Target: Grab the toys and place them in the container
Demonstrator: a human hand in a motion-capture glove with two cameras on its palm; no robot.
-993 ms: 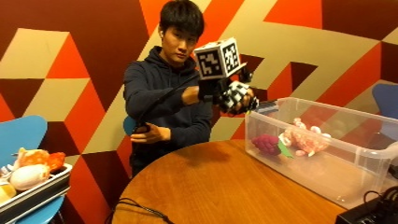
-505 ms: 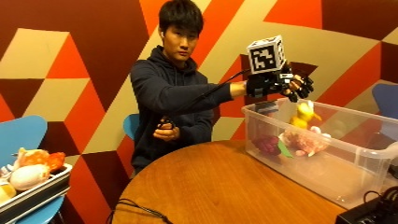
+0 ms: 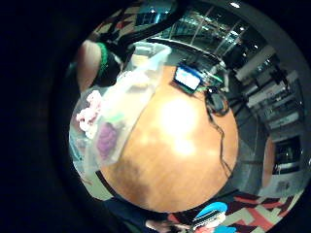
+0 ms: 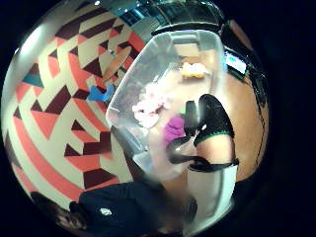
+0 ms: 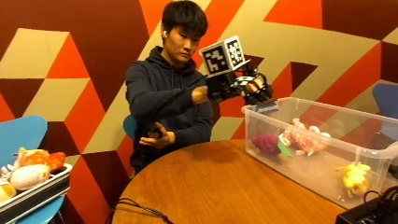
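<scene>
1. While it hangs in the air above the near corner of the bin, the black-gloved right grip [image 5: 253, 88] holds nothing; its fingers [image 5: 264, 92] droop loosely curled, palm turned down toward the bin, a pose that fits a toy let go over the opening.

2. Below and just beside it stands the clear plastic container [image 5: 373, 151], a long open-topped bin on the round wooden tabletop [image 5: 217, 186], placed near the person so a short reach carries each toy over the rim.

3. Three toys lie on the container's floor, apart from one another: a purple grape-shaped toy with a green leaf [image 5: 268, 143] at the end nearest the person, a pink and white soft toy [image 5: 304, 138] beside it toward the middle, and a small yellow toy [image 5: 354, 177] at the far end. The thumb-side palm view looks down into the bin and shows the same row, the purple toy [image 4: 174, 127] closest under the palm.

4. Off the tabletop, on a blue chair, a dark tray [image 5: 34, 193] carries more soft toys [image 5: 28, 170], orange, white and yellow, not yet moved; judged from this, the job is partly done and the next reach would have to go well across to that side.

5. Against the person's dark hoodie, the bare left hand [image 5: 152, 138] rests idle near the waist, clear of the toys.

6. A black cable [image 5: 133, 207] trails over the tabletop's near edge.
</scene>
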